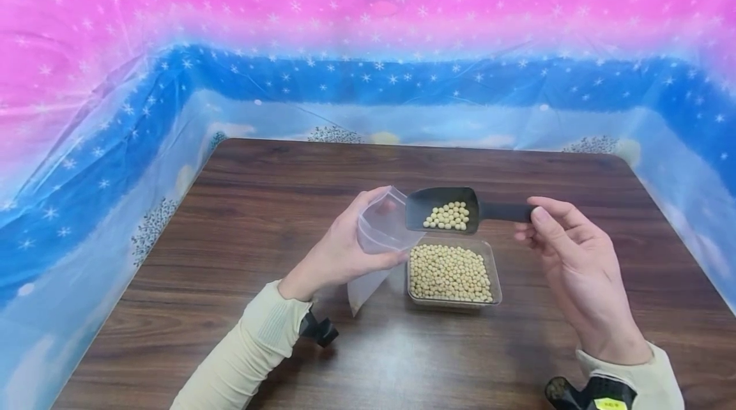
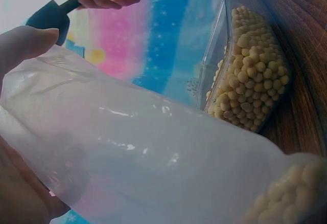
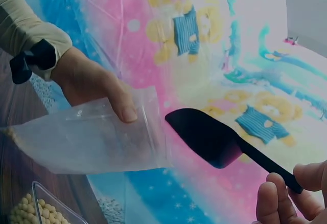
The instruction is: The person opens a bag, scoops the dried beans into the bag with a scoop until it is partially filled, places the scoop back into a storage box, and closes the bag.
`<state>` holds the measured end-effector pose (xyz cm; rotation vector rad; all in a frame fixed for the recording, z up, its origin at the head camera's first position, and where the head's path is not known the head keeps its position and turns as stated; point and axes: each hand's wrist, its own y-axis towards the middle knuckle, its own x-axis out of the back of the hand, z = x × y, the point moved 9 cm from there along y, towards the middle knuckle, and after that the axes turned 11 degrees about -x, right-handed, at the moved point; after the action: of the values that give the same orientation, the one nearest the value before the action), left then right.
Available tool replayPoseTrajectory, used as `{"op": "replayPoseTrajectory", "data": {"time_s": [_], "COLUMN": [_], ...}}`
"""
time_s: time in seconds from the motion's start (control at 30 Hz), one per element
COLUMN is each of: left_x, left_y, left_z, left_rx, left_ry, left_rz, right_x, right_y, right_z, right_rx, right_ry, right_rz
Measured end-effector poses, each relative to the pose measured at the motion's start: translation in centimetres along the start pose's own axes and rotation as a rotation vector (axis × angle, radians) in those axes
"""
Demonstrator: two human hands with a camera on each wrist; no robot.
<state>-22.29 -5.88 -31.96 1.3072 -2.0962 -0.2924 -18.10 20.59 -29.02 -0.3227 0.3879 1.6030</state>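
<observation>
A clear zip-top plastic bag point(image 1: 384, 237) is held near its mouth by my left hand point(image 1: 339, 244), thumb on the near side and fingers on the far side. Its mouth gapes wide, and some soybeans point(image 2: 291, 196) lie at the bottom in the left wrist view. My right hand point(image 1: 581, 269) pinches the handle end of a black scoop point(image 1: 443, 205), which carries a small heap of soybeans point(image 1: 448, 216). The scoop's front edge is right at the bag's mouth. Beneath the scoop, a clear plastic container point(image 1: 496, 288) full of soybeans point(image 1: 451, 273) stands on the table.
The brown wood-grain table point(image 1: 259, 205) reaches back to a pink and blue printed curtain point(image 1: 374, 71) that surrounds it on the far and lateral sides. A black device point(image 1: 595, 394) is strapped at the right wrist, with another point(image 1: 319, 328) at the left.
</observation>
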Motion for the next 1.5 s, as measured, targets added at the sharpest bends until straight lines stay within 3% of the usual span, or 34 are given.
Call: {"op": "replayPoseTrajectory", "data": {"time_s": [0.13, 0.33, 0.5, 0.7, 0.87, 0.97, 1.1, 1.13, 1.2, 1.27, 1.37, 1.5], "left_x": [-0.1, -0.3, -0.2, 0.1, 0.0, -0.1, 0.2, 0.3, 0.5, 0.7, 0.8, 0.9], "left_y": [0.1, 0.1, 0.4, 0.6, 0.5, 0.3, 0.2, 0.2, 0.1, 0.1, 0.1, 0.0], "left_z": [0.0, 0.0, -1.9, -3.4, -2.5, -1.2, -0.2, -0.2, -0.2, -0.4, -0.9, -1.0], "left_rx": [-0.005, 0.039, 0.047, 0.024, 0.043, 0.044, 0.026, 0.025, 0.030, 0.038, 0.047, 0.055], "left_ry": [-0.012, -0.058, -0.082, -0.050, -0.056, -0.053, -0.024, -0.018, -0.013, -0.017, -0.033, -0.029], "left_rz": [0.003, 0.014, 0.016, 0.017, 0.010, 0.006, -0.008, -0.013, -0.023, -0.026, -0.026, -0.026], "right_x": [-0.3, -1.0, -1.5, -1.7, -1.6, -1.2, 1.0, 1.8, 3.4, 4.7, 5.6, 6.1], "right_y": [0.1, 0.1, -0.2, -0.6, -1.0, -1.0, -0.7, -0.5, 0.1, 1.0, 2.5, 3.7], "right_z": [0.2, 0.7, 1.1, 1.9, 2.9, 3.5, 4.9, 5.3, 5.9, 5.7, 4.2, 1.3], "right_rx": [0.021, 0.040, 0.068, 0.124, 0.172, 0.190, 0.252, 0.256, 0.231, 0.159, 0.051, -0.089], "right_ry": [-0.024, -0.093, -0.179, -0.398, -0.471, -0.427, -0.346, -0.367, -0.553, -0.807, -1.193, -1.347], "right_rz": [-0.011, -0.020, -0.038, -0.121, -0.187, -0.211, -0.310, -0.347, -0.404, -0.403, -0.269, -0.110]}}
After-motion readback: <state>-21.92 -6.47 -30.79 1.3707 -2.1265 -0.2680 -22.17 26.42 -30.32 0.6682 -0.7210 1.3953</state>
